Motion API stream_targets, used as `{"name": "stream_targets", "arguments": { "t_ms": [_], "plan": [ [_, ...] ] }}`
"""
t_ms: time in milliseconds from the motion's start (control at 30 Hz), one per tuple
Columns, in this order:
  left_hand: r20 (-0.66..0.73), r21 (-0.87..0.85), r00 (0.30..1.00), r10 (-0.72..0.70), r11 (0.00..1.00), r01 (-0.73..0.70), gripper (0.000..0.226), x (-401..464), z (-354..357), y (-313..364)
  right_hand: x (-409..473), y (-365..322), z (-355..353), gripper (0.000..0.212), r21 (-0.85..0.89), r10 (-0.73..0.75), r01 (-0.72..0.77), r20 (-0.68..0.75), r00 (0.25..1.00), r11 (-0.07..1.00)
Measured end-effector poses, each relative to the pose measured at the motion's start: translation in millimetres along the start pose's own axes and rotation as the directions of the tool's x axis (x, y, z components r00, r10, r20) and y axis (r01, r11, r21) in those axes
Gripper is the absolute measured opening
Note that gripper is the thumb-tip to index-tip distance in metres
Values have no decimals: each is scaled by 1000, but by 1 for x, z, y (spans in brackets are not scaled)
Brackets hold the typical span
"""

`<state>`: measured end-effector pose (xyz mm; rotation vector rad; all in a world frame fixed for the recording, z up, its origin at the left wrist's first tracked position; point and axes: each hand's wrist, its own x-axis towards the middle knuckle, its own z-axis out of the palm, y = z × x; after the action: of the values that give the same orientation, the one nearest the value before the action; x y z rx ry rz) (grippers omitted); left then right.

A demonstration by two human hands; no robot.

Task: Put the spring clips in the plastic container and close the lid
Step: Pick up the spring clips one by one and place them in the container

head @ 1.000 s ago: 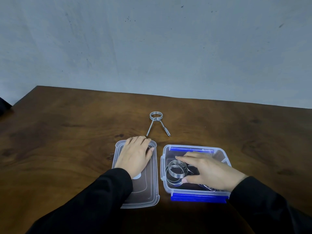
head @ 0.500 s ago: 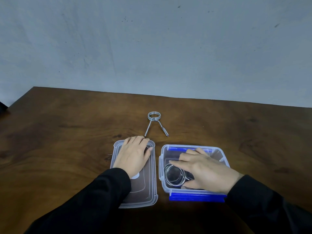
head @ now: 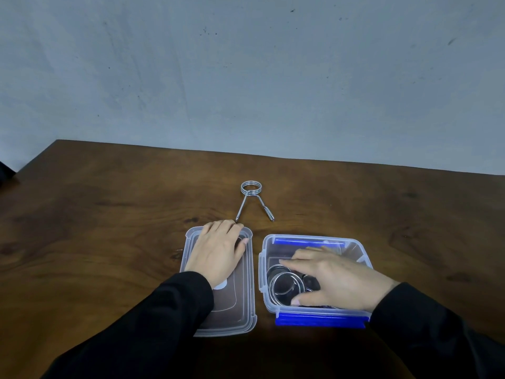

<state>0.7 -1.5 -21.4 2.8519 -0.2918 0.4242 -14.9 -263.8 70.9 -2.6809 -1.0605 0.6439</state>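
Observation:
A clear plastic container [head: 261,272] with blue latches stands open on the table at front right. Inside it lie metal spring clips [head: 285,286], their coils showing at the left of the box. My right hand [head: 332,277] is inside the container, thumb and fingers around a clip there. The clear lid [head: 240,307] lies flat to the left of the container, and my left hand [head: 218,248] rests palm down on its far half. One more spring clip [head: 252,196] lies on the table just beyond the lid, legs pointing toward me.
The dark wooden table [head: 109,228] ends at a grey wall behind. Its left corner edge shows at far left, with a dark object [head: 5,172] beside it. Black sleeves cover both forearms.
My right hand has lowered the spring clip deeper into the container and settled over it. The left hand has stayed on the lid.

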Motion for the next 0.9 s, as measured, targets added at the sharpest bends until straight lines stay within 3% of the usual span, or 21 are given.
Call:
{"name": "stream_targets", "arguments": {
  "t_ms": [600,700,833,900],
  "plan": [
    [14,0,1000,-2,1000,2,35,0,-1,0,-1,5,1,49,117,110,-104,-52,992,988],
    [20,1,1000,-3,1000,3,34,1,0,-1,5,4,-4,45,164,113,-77,-224,968,984],
    [18,-8,1000,-4,1000,4,31,1,-1,0,36,4,-24,33,217,193,-86,-538,820,972],
    [20,-12,1000,-4,1000,4,32,1,0,-1,61,-2,-40,32,279,275,-138,-545,792,950]
  ]
}}
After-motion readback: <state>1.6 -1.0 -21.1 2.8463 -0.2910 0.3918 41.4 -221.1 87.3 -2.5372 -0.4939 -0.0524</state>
